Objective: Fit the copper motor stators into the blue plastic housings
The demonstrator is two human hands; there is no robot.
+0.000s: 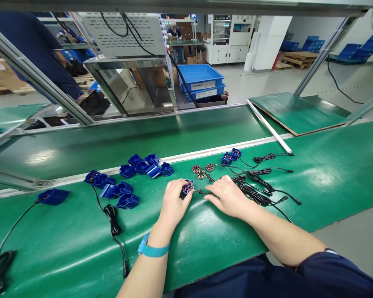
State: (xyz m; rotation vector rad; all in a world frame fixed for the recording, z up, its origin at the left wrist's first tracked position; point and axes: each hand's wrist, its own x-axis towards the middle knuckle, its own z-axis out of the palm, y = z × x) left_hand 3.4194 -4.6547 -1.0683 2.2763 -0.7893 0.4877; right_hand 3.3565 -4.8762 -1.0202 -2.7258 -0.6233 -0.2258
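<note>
My left hand (175,198) is closed around a small blue plastic housing (188,187) with a round copper-wound coil inside it. A black cable (201,191) runs from that housing toward my right hand (226,196). The right fingers are curled about the cable, with the thumb and forefinger at its near end; the exact grip is partly hidden. Just beyond the hands lie several loose red-and-copper coils (200,174). Two blue housings with coils fitted (226,159) sit farther right. Bundled black cables (254,193) lie beside and behind my right forearm.
Several blue housings (141,167) are grouped left of centre, with more (128,200) nearer me. A cabled housing (53,196) lies far left. A white strip (268,126) slants across the bench beside a green board (298,109). Metal frame posts (46,78) rise at the sides.
</note>
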